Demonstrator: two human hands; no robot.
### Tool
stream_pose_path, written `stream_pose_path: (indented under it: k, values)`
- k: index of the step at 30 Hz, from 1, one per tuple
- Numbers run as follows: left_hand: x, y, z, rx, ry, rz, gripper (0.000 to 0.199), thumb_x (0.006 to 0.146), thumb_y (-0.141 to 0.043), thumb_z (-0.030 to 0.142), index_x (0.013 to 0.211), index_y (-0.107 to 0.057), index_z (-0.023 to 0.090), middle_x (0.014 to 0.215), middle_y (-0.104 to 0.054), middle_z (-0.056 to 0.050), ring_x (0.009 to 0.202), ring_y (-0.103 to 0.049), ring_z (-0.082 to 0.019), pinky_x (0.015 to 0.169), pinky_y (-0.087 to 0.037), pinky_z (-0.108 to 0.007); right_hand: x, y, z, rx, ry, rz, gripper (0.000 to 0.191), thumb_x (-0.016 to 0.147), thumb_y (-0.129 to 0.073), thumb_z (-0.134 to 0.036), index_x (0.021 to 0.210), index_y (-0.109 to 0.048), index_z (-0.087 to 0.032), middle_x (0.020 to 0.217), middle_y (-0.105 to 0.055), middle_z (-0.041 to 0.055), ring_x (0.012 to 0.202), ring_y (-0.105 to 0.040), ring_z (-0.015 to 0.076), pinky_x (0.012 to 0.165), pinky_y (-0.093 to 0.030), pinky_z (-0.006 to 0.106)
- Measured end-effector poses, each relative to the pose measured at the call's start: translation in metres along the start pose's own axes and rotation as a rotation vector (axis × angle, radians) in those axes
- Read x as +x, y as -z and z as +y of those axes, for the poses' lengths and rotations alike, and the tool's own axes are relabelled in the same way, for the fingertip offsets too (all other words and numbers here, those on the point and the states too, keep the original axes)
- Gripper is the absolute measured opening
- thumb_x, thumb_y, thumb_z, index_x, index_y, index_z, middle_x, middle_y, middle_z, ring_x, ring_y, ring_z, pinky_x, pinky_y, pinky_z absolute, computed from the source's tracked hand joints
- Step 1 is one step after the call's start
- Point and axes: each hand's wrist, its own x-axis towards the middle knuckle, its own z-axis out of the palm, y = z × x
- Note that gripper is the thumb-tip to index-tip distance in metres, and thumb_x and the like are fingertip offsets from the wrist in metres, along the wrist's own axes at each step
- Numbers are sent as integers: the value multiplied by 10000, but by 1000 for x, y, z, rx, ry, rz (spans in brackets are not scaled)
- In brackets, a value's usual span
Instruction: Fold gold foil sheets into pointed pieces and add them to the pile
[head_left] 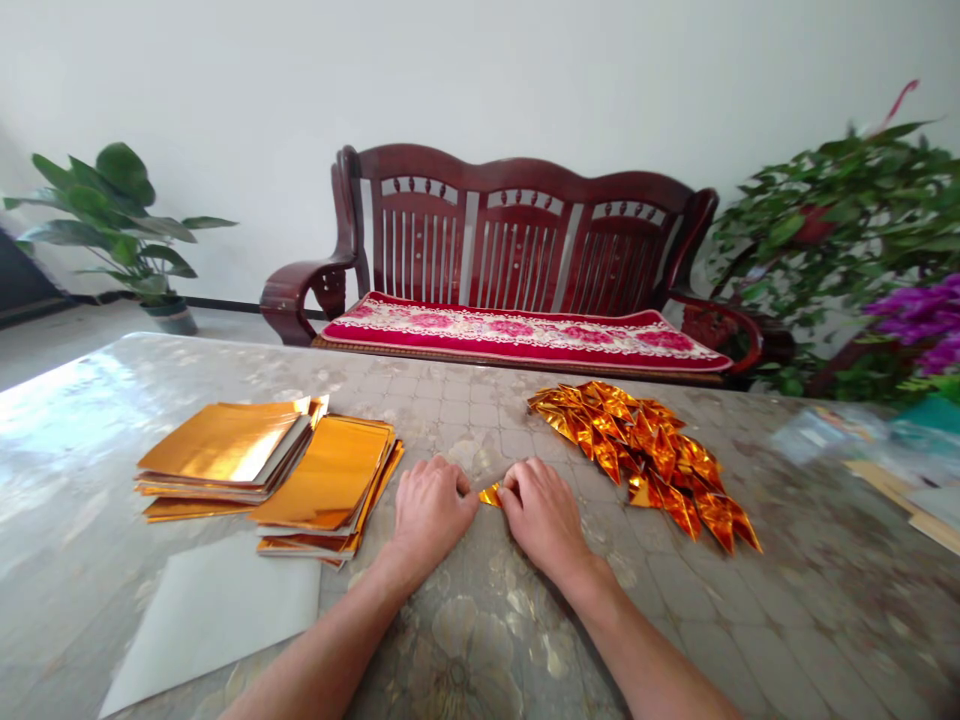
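Note:
Between my two hands is a small piece of folded gold foil paper (490,494), mostly covered by my fingers. My left hand (435,508) is closed and pinches its left end. The fingers of my right hand (541,512) are closed on its right side. Both hands rest low over the table, close together. To the left lie stacks of flat gold foil sheets (330,470), with another stack (217,440) beside them. On the right is a pile of folded, pointed gold foil pieces (637,440).
A pale sheet (225,605) lies at the table's near left. Plastic packaging (829,432) and card pieces (900,495) sit at the right edge of the patterned table (465,640). Behind stands a dark wooden bench (510,250), with potted plants (124,215) on both sides.

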Motion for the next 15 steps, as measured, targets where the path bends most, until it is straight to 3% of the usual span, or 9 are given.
stream_pose_path:
  k: [15]
  values:
    - [-4,0,3,18,-3,10,146,822,-583,293,749,-687,220,895,-669,-52,939,-591,-245,817,-372,-342,5,0,-4,-115,-40,-55,54,918,-555,-227,865,-560,-220,927,-614,36,908,-548,208,736,-303,315]
